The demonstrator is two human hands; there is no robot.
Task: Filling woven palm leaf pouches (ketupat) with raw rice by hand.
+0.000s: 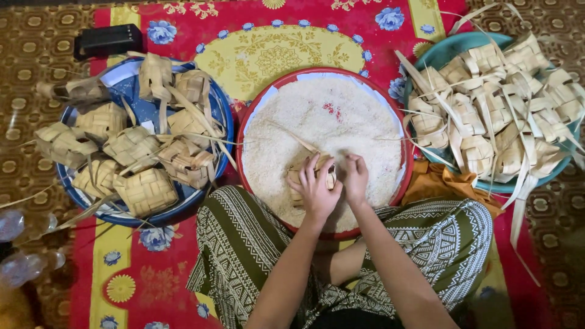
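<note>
A red cloth [183, 18] patterned with blue flowers and yellow bands covered the floor, laid over a brown patterned carpet [30, 67]. The person sat on it in a green and white patterned garment [244, 244], arms reaching forward.

Three round containers stood side by side in front of the knees. The middle one, a red-rimmed tray [244, 131], was filled almost to its edge with white uncooked rice [329, 116]. To its left, a blue basin [222, 116] held a loose heap of woven palm-leaf pouches [146, 192], their leaf strips trailing over the rim. To the right, a teal basin [448, 45] was piled higher with more woven pouches [487, 116], long strips hanging over its edge onto the cloth. An orange cloth [436, 183] lay bunched between the tray and the teal basin.

A black rectangular object [108, 39] rested on the cloth beyond the blue basin. Clear plastic bottles [24, 244] lay at the far left edge.

Over the near part of the rice, the left hand [315, 186] was wrapped around a woven leaf pouch [298, 176], fingers curled over its top, holding it just on the rice. The right hand [355, 176] was beside it with fingers pinched together at the pouch's opening; whether it held rice could not be told.
</note>
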